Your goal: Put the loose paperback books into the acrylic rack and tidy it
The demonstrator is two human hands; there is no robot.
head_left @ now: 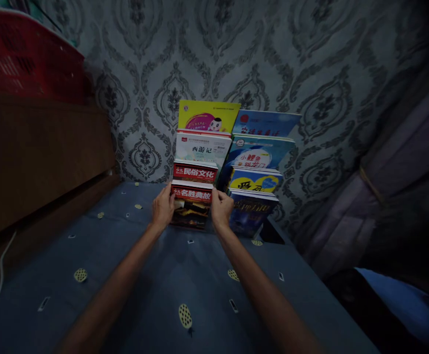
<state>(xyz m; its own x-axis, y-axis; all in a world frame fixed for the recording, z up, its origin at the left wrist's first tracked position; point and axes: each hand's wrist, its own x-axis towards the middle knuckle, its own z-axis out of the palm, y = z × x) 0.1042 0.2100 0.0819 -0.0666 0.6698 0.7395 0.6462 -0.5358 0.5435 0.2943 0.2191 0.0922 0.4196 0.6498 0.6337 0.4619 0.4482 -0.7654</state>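
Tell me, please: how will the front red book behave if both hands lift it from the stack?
The front red book looks thick and flat, so probably stiff and fairly heavy for its size. Its cover seems glossy, so it may slip between the left hand and right hand. The red-banner book behind it might slide forward.

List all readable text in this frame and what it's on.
"名胜典故": red book held between left hand and right hand.
"民俗文化": red-banded book behind it.
"西游记": white book.
"小鲤鱼": blue book, second line partly hidden.
Yellow book, top blue book, the two front right books: unreadable.
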